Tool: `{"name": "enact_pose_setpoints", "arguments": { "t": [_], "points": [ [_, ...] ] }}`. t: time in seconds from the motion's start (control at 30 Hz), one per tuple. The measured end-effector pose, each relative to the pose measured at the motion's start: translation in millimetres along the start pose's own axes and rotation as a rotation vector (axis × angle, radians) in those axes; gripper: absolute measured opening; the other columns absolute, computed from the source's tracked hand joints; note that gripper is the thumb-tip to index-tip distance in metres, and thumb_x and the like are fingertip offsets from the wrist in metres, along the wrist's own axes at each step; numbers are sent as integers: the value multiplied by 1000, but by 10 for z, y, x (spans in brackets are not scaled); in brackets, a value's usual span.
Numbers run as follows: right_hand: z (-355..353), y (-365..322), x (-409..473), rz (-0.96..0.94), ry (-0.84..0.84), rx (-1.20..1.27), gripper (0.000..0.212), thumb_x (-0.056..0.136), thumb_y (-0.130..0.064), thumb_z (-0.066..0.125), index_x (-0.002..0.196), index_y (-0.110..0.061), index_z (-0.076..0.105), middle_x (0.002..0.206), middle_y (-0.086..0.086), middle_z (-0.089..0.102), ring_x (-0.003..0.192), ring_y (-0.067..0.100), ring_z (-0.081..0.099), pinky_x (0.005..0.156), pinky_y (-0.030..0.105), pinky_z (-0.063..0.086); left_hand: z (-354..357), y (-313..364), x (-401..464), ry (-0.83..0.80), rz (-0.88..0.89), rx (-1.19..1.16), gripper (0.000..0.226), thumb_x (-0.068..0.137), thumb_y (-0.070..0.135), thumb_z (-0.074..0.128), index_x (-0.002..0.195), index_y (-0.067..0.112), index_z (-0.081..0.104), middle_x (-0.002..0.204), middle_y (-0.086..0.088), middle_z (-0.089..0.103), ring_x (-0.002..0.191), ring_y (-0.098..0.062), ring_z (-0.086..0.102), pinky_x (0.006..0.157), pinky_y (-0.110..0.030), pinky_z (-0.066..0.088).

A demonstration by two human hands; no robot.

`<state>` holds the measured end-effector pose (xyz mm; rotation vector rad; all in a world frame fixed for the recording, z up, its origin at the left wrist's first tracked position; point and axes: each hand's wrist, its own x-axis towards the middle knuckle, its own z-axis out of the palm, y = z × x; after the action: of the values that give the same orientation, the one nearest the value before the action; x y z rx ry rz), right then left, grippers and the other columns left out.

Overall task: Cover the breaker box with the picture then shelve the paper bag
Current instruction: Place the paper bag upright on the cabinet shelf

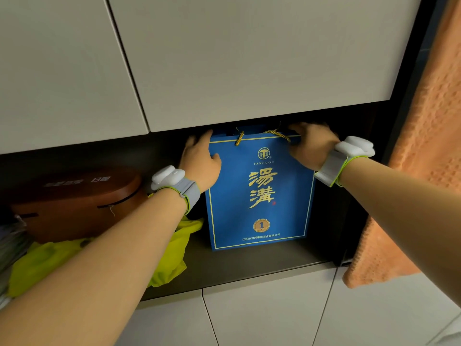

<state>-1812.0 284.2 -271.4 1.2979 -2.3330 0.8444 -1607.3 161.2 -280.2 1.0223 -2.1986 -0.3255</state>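
Note:
A blue paper bag [260, 193] with gold characters and a gold rope handle stands upright on the dark shelf [239, 263] of an open cabinet niche. My left hand [200, 161] grips the bag's upper left edge, thumb on its front. My right hand [311, 146] holds the bag's upper right corner, fingers curled over the top rim. The bag's top nearly reaches the underside of the upper cabinet. Neither the breaker box nor the picture is in view.
A brown oval box [74, 203] sits on the shelf to the left, with a yellow-green bag [172, 255] crumpled in front of it. White cabinet doors [224, 58] lie above and below the niche. An orange towel [424, 146] hangs at the right.

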Motion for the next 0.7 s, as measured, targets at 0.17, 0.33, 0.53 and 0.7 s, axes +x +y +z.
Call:
{"name": "enact_pose_setpoints", "arguments": {
  "t": [0.17, 0.33, 0.53, 0.7],
  "points": [
    [-32, -34, 5, -6, -37, -52, 45, 83, -17, 55, 127, -19, 58, 125, 17, 63, 115, 36, 56, 91, 34, 44, 24, 9, 8, 10, -15, 1, 56, 91, 15, 48, 144, 20, 30, 141, -20, 38, 121, -40, 44, 92, -41, 41],
    [-108, -57, 94, 68, -93, -90, 31, 87, -17, 56, 115, -9, 66, 115, 20, 67, 107, 37, 61, 82, 34, 47, 21, 17, 28, 2, -25, -23, 48, 94, 12, 44, 141, 19, 36, 134, -17, 51, 108, -38, 55, 82, -34, 43],
    [-92, -117, 68, 145, -79, -80, 28, 87, -11, 54, 112, -5, 66, 113, 20, 67, 107, 35, 61, 82, 32, 46, 48, 6, -18, -31, -20, 14, 52, 92, 8, 42, 142, 20, 31, 124, -21, 55, 99, -39, 57, 76, -35, 44],
    [-155, -115, 48, 137, -109, -82, 27, 88, -9, 48, 108, -3, 65, 111, 21, 66, 105, 37, 60, 82, 34, 45, 41, 21, -8, -15, -45, -44, 47, 92, 8, 44, 137, 21, 37, 110, -20, 57, 78, -31, 54, 64, -33, 42]
  ]
}}
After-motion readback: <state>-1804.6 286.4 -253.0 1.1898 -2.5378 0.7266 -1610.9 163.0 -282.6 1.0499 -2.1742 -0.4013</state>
